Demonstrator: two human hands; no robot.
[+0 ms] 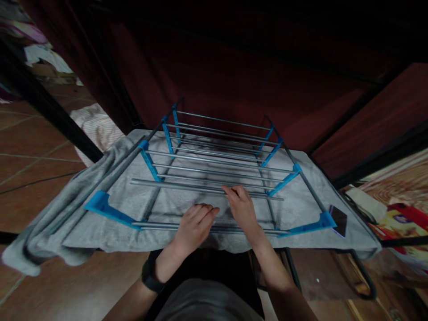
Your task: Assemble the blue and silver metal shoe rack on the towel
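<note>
A rack of grey metal tubes with blue plastic brackets (287,179) lies on a cloth-covered table. My right hand (242,208) is closed, thumb and fingers pinching a loose-looking metal tube (174,185) near its middle. This tube lies across the rack, between the front brackets and the row behind them. My left hand (196,224) hovers over the front crossbars (157,226), fingers curled together with nothing visible in them. It partly hides those bars. A blue corner bracket (112,211) is to its left, and another blue bracket (310,225) is at the front right.
A grey cloth (110,236) covers the table and hangs over its left edge. A dark phone (338,220) lies at the right. Behind stands a dark red panel (214,71). Colourful packages (406,223) sit beyond the table's right side. A stool (321,272) stands below.
</note>
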